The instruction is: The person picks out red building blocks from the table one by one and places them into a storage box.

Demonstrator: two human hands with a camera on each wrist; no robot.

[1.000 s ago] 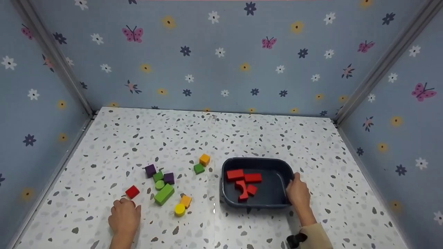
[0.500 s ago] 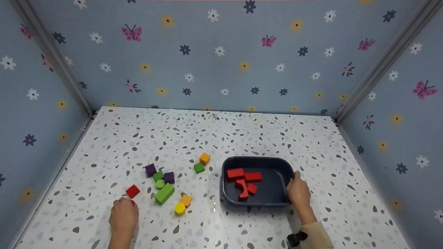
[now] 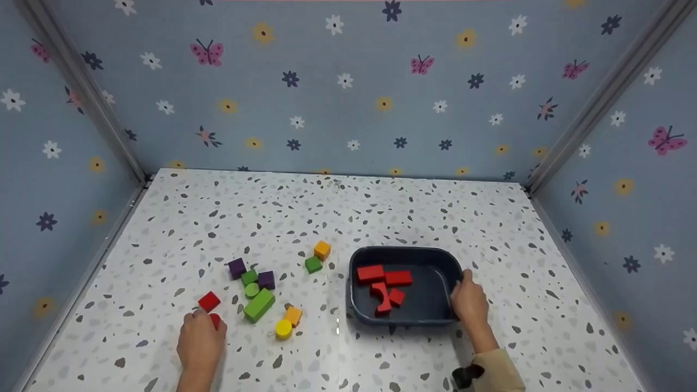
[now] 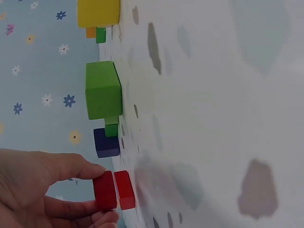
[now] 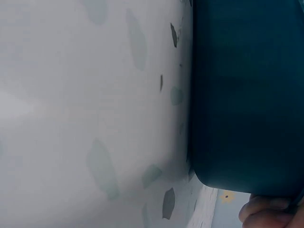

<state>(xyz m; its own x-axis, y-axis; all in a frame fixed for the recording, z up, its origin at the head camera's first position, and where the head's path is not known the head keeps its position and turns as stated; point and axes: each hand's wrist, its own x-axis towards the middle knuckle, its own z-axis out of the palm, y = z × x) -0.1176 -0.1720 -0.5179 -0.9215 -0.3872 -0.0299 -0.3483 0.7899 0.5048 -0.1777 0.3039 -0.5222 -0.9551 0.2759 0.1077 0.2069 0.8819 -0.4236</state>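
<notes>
My left hand (image 3: 200,338) pinches a red block (image 4: 105,191) between thumb and fingers; in the head view only its rounded edge shows. Just beyond the fingertips lies another red block (image 3: 209,301) on the table. My right hand (image 3: 470,300) grips the right rim of a dark blue bin (image 3: 407,324), thumb at the inner side. Inside the bin, towards its left, lie several red blocks, among them an arch-shaped red block (image 3: 381,299). The right wrist view shows mostly the bin's outer wall (image 5: 247,95) and a few fingers at its end.
Between hand and bin lie a long green block (image 3: 259,305), a light green cylinder (image 3: 251,290), purple cubes (image 3: 237,268), a yellow cylinder (image 3: 283,329) and orange blocks (image 3: 322,250). A small green block (image 3: 313,264) touches one orange cube. Patterned panels (image 3: 348,98) enclose the speckled table (image 3: 348,212).
My left hand has shifted slightly right, and more of the red block between its fingers now shows. The right hand and the bin stay in place.
</notes>
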